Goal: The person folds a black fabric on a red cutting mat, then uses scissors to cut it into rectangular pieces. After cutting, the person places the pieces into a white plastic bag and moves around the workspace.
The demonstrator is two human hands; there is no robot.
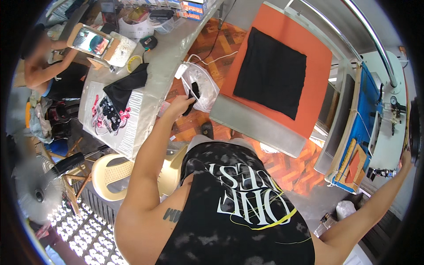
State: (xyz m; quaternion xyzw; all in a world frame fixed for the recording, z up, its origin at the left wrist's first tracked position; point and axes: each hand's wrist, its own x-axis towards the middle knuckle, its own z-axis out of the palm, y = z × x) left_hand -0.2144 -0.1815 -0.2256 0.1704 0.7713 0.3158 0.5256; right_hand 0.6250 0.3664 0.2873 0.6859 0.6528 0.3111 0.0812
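A black rectangular piece of cloth lies flat on the orange pad of a press in front of me. My left hand is closed on a small black piece of cloth, beside a white plastic bag that hangs near the table edge. Stretched far out to the right, my right hand is at a black rounded part of the machine, near the picture's rim. Its fingers are too small and dim to make out.
On the left table are folded black cloth, printed pieces, a tape roll and a propped phone. Another person sits beyond. A cream chair and fan stand left; a metal rail and gauge are right.
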